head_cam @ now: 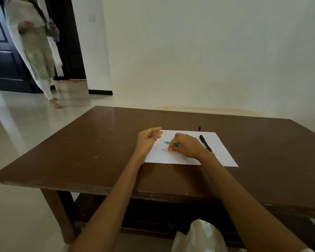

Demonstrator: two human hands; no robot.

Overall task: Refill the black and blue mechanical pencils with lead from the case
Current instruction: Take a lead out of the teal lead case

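A white sheet of paper (220, 153) lies on the brown table (98, 142). My right hand (187, 146) rests on the paper with a blue mechanical pencil (178, 144) gripped in it, and its fingertips touch thin leads (165, 150) lying on the sheet. A small teal lead case (167, 142) sits on the paper between my hands. My left hand (148, 140) hovers at the paper's left edge, fingers loosely curled, holding nothing. The black mechanical pencil (205, 142) lies on the paper to the right of my right hand.
Two small dark parts (200, 128) lie on the table just beyond the paper's far edge. A wall stands behind the table. A person in light clothes (35, 44) stands on the tiled floor at the far left by a dark door.
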